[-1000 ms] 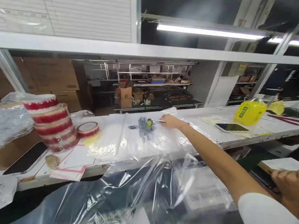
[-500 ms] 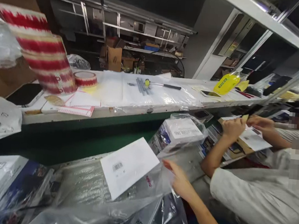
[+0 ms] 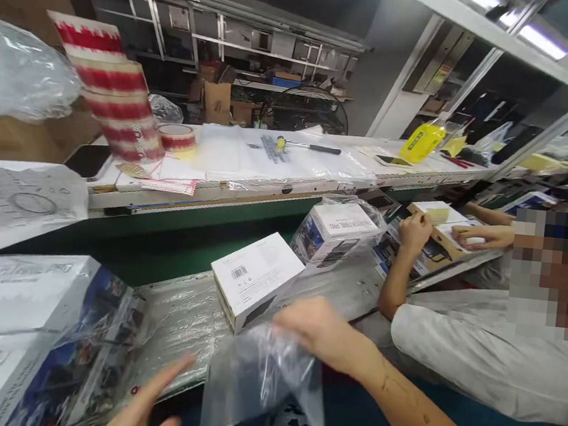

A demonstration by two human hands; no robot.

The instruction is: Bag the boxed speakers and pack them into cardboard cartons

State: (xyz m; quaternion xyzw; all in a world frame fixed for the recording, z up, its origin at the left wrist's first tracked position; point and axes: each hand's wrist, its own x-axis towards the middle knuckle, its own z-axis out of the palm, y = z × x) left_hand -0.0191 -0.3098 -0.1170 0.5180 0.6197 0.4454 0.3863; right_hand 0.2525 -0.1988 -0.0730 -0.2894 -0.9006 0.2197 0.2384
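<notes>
My right hand (image 3: 325, 334) pinches the upper edge of a clear plastic bag (image 3: 258, 378), which hangs limp over the front edge of the work surface. Lower left, my left hand (image 3: 152, 401) is partly in view and slightly blurred, its thumb and fingers apart with nothing between them. Just beyond the bag rests a white cardboard box (image 3: 258, 271) with a barcode on top. Farther back stands a printed box (image 3: 335, 231) in loose clear plastic. Large white and blue boxes (image 3: 19, 295) in plastic lie left of my left hand.
A raised shelf (image 3: 215, 200) runs across, holding a stack of red-and-white tape rolls (image 3: 119, 97), a hammer-like tool (image 3: 315, 148) and a yellow bottle (image 3: 423, 143). At right a co-worker (image 3: 452, 343) has both hands at another box (image 3: 441, 245).
The white box, earlier tilted beside the bag, now sits on the surface. My right hand has moved nearer with the bag, and my left hand has come into view.
</notes>
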